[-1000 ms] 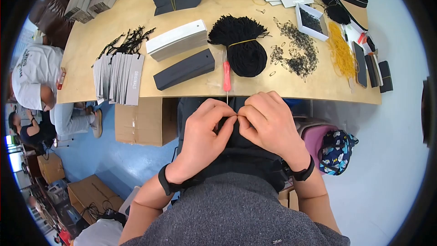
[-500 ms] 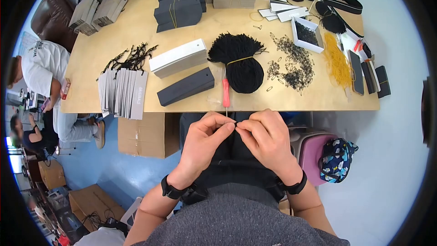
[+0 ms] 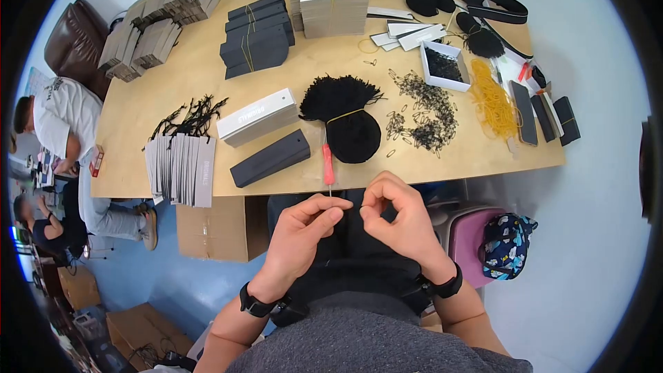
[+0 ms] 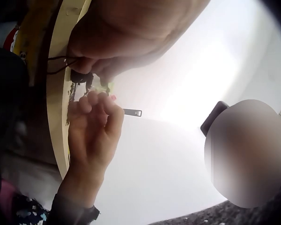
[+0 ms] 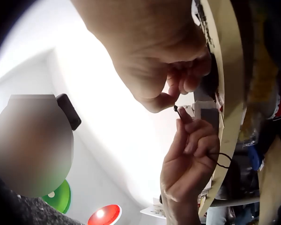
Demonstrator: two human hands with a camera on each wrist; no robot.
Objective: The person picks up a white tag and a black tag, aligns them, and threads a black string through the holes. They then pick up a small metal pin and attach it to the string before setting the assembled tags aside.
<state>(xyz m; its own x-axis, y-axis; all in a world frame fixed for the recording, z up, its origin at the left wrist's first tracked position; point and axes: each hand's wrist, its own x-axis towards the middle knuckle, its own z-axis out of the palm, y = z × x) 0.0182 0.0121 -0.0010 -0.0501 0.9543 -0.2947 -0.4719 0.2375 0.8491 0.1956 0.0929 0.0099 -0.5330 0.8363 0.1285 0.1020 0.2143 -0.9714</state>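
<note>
Fine Work at the Near Edge

The left grip [image 3: 300, 235] pinches one black cord [image 5: 180, 113] between thumb and fingers, a loop of it standing out beside the hand. The short knotted end projects from the fingertips, its long axis aimed at the right grip [image 3: 402, 221] and its tip just beside that thumb in the right wrist view. The left is the nearer, with the cord in it; the right's fingers are curled, and whether they grasp anything cannot be told.

Ahead, one red-handled tool [image 3: 328, 166] lies at the near edge of the tabletop [image 3: 449, 166], its shaft directed toward the left grip. Beyond it sits one black bundle [image 3: 353, 139] under a yellow band.

To the left lie one white stack [image 3: 257, 119], one dark stack [image 3: 271, 159] and one fan of tags [image 3: 181, 169], too many to count. To the right are pins [image 3: 428, 114] past counting, one white box [image 3: 447, 85], one heap of yellow bands [image 3: 495, 100] and one phone [image 3: 523, 114]. Farther back rest two smaller bundles [image 3: 481, 36].
</note>
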